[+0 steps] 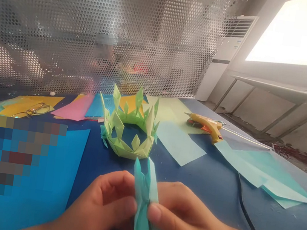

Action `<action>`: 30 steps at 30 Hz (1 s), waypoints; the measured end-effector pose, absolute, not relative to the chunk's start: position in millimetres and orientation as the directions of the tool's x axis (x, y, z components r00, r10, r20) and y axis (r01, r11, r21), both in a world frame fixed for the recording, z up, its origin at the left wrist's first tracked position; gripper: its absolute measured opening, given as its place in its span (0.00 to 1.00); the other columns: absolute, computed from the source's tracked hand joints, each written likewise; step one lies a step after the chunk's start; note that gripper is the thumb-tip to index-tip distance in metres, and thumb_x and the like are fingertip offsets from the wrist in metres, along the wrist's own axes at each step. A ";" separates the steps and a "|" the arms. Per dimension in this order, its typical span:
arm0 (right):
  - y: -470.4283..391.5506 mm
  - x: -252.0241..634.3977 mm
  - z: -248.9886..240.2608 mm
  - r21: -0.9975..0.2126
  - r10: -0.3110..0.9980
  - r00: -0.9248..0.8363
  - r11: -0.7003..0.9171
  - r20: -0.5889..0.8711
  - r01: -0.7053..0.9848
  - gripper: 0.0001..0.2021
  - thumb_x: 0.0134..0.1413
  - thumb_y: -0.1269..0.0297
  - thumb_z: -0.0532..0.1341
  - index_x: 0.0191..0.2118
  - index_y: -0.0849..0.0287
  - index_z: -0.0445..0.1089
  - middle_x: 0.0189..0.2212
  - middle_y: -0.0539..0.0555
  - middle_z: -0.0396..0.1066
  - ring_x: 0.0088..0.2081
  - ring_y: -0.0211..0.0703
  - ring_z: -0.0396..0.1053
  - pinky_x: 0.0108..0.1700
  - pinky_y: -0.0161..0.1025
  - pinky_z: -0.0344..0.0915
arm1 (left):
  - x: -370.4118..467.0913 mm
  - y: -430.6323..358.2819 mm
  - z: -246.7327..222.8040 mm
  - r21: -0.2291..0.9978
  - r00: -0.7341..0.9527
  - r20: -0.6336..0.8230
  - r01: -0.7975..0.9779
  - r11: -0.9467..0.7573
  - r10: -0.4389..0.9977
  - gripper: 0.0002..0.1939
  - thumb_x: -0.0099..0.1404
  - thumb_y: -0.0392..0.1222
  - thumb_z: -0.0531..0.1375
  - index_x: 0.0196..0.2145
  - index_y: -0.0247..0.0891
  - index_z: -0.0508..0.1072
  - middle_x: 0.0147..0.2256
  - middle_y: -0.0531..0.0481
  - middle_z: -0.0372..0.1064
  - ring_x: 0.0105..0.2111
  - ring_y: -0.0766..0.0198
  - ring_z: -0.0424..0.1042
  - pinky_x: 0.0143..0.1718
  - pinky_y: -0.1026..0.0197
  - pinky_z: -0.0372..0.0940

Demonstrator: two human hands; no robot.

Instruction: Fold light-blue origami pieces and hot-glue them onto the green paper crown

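A folded strip of light teal paper (pixel 144 209) stands upright at the bottom centre, its two pointed tips spread apart at the top. My left hand (pixel 106 203) pinches its left side with the thumb near the middle. From the right, my right hand (pixel 182 210) grips it, thumb pressed on the front fold. Some fingers of both hands are hidden behind the paper. Just beyond it a green paper crown (pixel 128 151) with diamond-shaped points sits on the dark blue table (pixel 206 187), a small teal piece at its left side.
A yellow glue gun (pixel 206 125) lies at the right back, near pale teal sheets (pixel 180 143) and a black cable (pixel 243 207). Coloured papers and glasses (pixel 38 108) are at the left back. A blue sheet (pixel 56 177) covers the left front. Behind stands a perforated metal screen (pixel 154 27).
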State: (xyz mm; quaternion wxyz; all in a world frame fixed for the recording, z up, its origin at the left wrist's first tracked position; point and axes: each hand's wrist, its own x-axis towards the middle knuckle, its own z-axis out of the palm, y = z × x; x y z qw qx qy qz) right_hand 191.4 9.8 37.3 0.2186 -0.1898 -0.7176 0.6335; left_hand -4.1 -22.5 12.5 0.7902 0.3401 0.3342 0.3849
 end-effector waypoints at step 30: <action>20.0 190.0 30.8 -0.972 0.577 -0.791 -0.211 -0.206 0.099 0.35 0.45 0.27 0.66 0.22 0.61 0.66 0.16 0.43 0.62 0.18 0.27 0.53 0.22 0.30 0.50 | 3.2 -20.2 6.5 0.878 0.412 -0.214 -0.316 0.359 0.886 0.14 0.53 0.53 0.77 0.30 0.40 0.86 0.27 0.50 0.76 0.28 0.61 0.76 0.32 0.62 0.68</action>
